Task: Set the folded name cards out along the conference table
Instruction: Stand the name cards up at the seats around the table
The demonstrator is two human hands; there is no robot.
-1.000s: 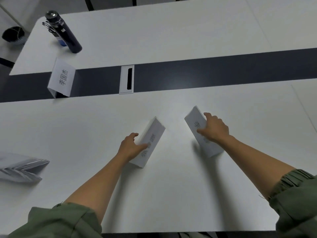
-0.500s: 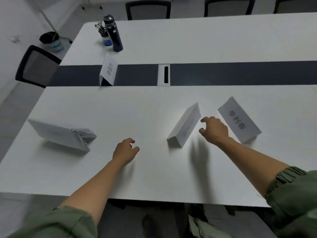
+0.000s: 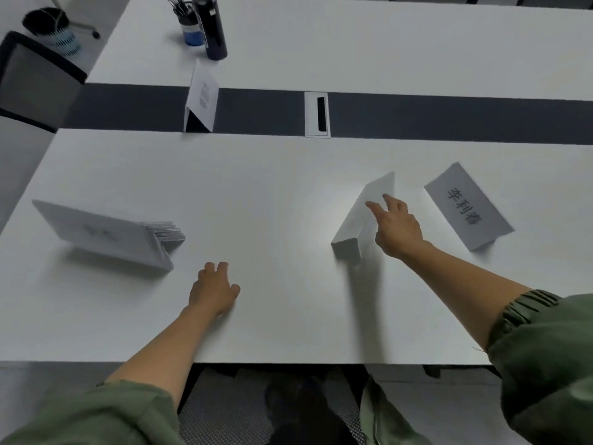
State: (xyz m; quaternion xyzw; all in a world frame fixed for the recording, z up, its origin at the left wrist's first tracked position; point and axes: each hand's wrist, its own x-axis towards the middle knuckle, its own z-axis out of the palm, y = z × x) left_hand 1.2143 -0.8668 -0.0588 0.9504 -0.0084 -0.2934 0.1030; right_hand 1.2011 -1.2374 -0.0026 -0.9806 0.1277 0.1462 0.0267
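Stood on the white worktop (image 3: 288, 194): one folded name card (image 3: 359, 216) near the middle right, tent-like, with the right hand (image 3: 396, 228) against its right face, fingers (image 3: 373, 207) spread and loose, touching rather than gripping. Just beyond to the right, apart from it, a second name card (image 3: 467, 207) with dark printed characters facing up. Far off on the dark centre strip (image 3: 449, 118), a third name card (image 3: 201, 96) upright. At left, a nested stack of folded cards (image 3: 106, 234) lying on its side. Left hand (image 3: 213, 289) hovering or resting low on the worktop, fingers slack, holding nothing, near the stack's end. Behind: dark bottle (image 3: 210, 25) and pen cup (image 3: 192, 28).
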